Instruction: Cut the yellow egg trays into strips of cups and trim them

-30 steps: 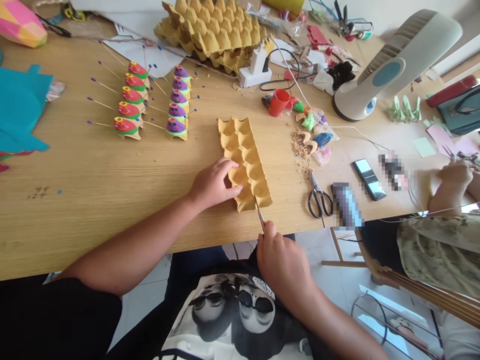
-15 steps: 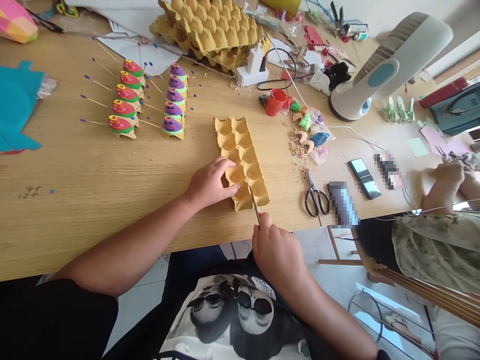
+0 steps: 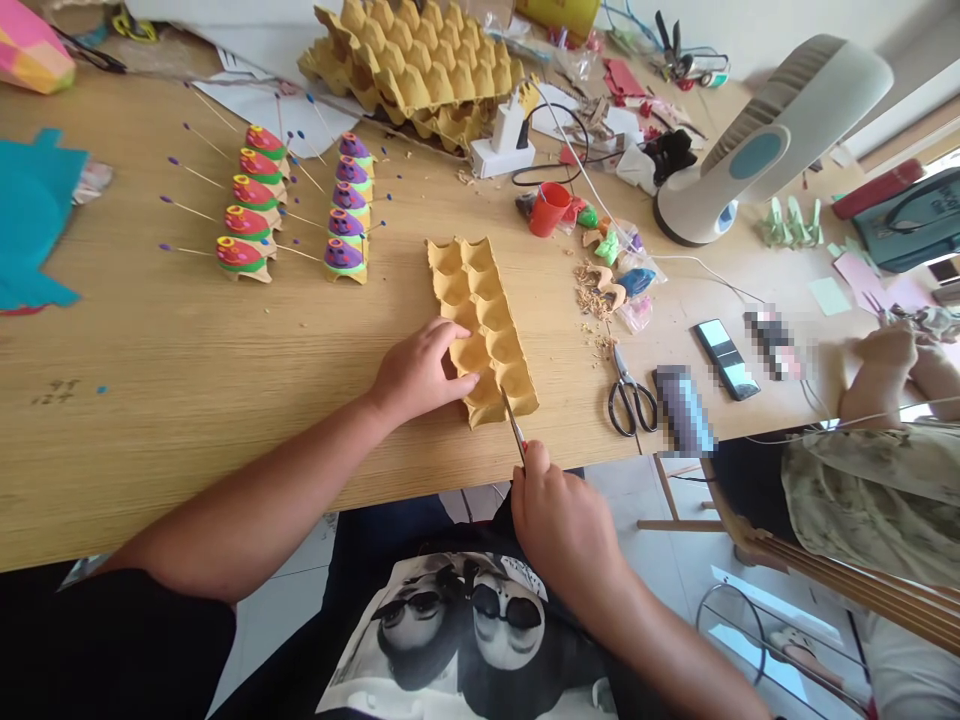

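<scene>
A yellow pulp egg carton strip (image 3: 480,330), two cups wide, lies hollow side up on the wooden table in front of me. Its left edge is held by my left hand (image 3: 420,375), with thumb and finger reaching into the cups and the other fingers partly hidden. My right hand (image 3: 566,510) is closed round a narrow-bladed knife (image 3: 514,420) with a bit of red near the grip. The blade tip touches the carton's near end, between the two rows of cups. Most of the handle is hidden in my fist.
Painted egg-cup figures with pins, red (image 3: 244,255) and purple (image 3: 345,255), stand in two rows at the left. Stacked egg trays (image 3: 427,60) lie behind. To the right are black-handled scissors (image 3: 632,400), a red cup (image 3: 550,208), a phone (image 3: 726,358), a fan (image 3: 757,150) and another person's arm (image 3: 877,380).
My right hand has drawn slightly down and toward me with the knife, whose tip stays at the carton's near end. My left hand keeps its hold on the carton.
</scene>
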{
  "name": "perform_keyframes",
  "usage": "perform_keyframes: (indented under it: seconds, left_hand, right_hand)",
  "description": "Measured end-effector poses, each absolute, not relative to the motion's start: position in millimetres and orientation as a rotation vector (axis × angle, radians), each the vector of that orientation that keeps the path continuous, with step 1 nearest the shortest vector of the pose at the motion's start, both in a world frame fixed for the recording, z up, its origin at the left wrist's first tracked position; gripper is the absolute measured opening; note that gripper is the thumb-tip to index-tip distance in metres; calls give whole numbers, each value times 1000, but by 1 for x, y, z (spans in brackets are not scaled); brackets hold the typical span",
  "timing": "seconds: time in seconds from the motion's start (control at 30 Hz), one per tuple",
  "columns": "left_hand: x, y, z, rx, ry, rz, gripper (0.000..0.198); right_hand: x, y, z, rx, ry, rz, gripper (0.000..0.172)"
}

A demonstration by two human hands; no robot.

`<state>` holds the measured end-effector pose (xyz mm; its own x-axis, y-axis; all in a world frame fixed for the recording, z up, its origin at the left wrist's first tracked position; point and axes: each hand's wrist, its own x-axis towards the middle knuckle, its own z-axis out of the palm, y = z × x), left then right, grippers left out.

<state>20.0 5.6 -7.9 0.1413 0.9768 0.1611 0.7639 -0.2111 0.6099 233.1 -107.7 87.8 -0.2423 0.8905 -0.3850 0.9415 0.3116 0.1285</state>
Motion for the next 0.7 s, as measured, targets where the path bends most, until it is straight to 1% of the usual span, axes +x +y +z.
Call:
perform_keyframes:
  seconds: [0.1, 0.3, 0.43, 0.7]
  left_hand:
    - [21, 5, -7, 2042, 1678, 742, 48]
    - [20, 5, -7, 2048, 1671, 756, 47]
    - [21, 4, -7, 2047, 1666, 765, 47]
    - [21, 5, -8, 2031, 1662, 772, 47]
  right_hand:
    - [239, -114, 89, 1600, 2228, -185, 19]
    - [229, -99, 87, 1665, 2165, -231, 23]
    - [236, -108, 89, 1620, 2209, -238, 20]
    - [235, -110, 87, 1686, 2204, -259, 27]
